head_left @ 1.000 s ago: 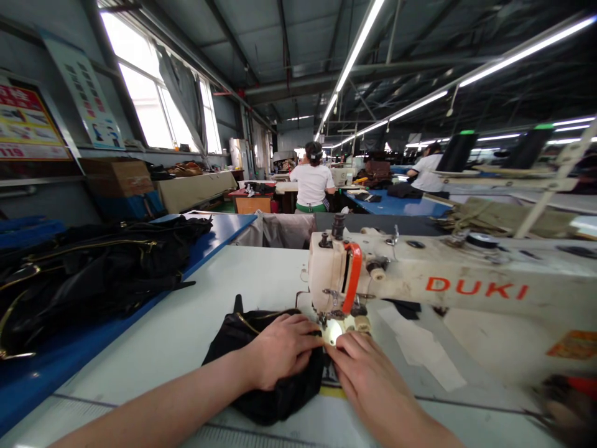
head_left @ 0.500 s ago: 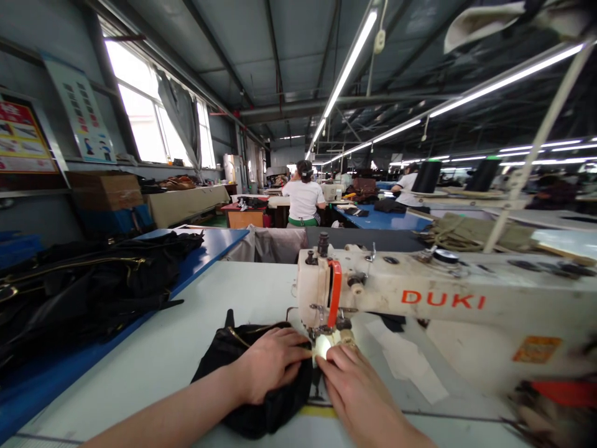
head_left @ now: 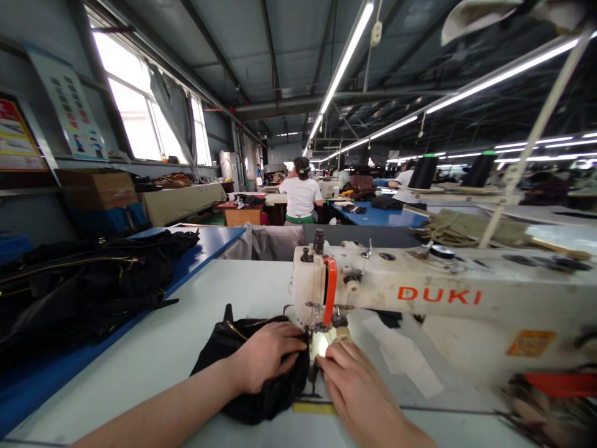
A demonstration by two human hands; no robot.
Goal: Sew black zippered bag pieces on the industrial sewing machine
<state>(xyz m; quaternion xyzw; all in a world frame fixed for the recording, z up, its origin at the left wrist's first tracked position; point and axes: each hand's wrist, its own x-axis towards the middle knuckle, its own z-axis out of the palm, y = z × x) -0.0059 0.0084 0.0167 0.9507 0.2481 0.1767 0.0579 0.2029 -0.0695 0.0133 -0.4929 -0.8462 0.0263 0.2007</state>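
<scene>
A black fabric bag (head_left: 212, 354) with a gold zipper lies bunched on the sewing table, its right edge at the needle area of a white sewing machine (head_left: 373, 289). My left hand (head_left: 270, 354) rests over the bag, fingers bent and gripping its cloth just left of the presser foot. On the other side of the needle, my right hand (head_left: 357, 386) is closed, thumb and fingers together beside the lit needle area. Whatever lies under its fingertips is hidden. A narrow dark strip shows between both hands.
White paper pieces (head_left: 408, 354) lie under the machine arm. Black bags with gold zippers are heaped on a blue table (head_left: 219, 242) at left. Black thread cones (head_left: 423, 172) stand behind at right. A person in a white shirt (head_left: 301, 198) sits ahead, facing away.
The view has shifted slightly, so the scene sits a little further left. My left fingertips have drawn back a little from my right ones. The bag stays beside the needle.
</scene>
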